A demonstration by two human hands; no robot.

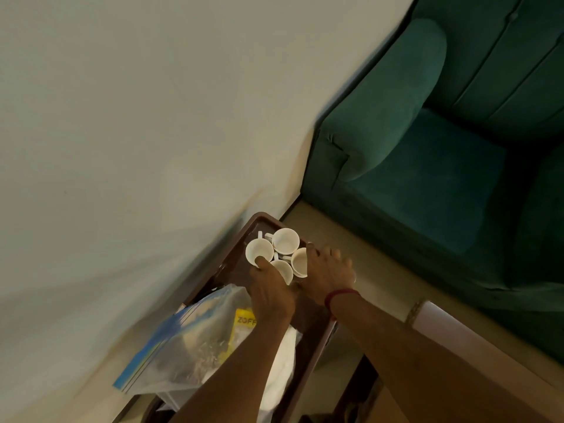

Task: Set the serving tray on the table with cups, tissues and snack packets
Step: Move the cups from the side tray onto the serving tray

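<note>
A dark brown serving tray (235, 261) lies in the lower middle of the view. Several white cups (286, 240) stand clustered at its far end. My left hand (270, 296) grips the near-left cup (258, 250), thumb inside its rim. My right hand (328, 273), with a red thread at the wrist, is pressed over the right-hand cup (299, 258), fingers spread across the tray's edge. Nearer to me on the tray lie a clear snack bag with a blue strip (183, 346), a yellow packet (244, 320) and white tissues (282, 367), partly hidden by my left forearm.
A teal sofa (427, 141) fills the right side, its arm close to the tray's far end. A pale wall (137, 117) runs along the left. A wooden table edge (442, 325) shows at the lower right, with beige floor (366, 264) between it and the sofa.
</note>
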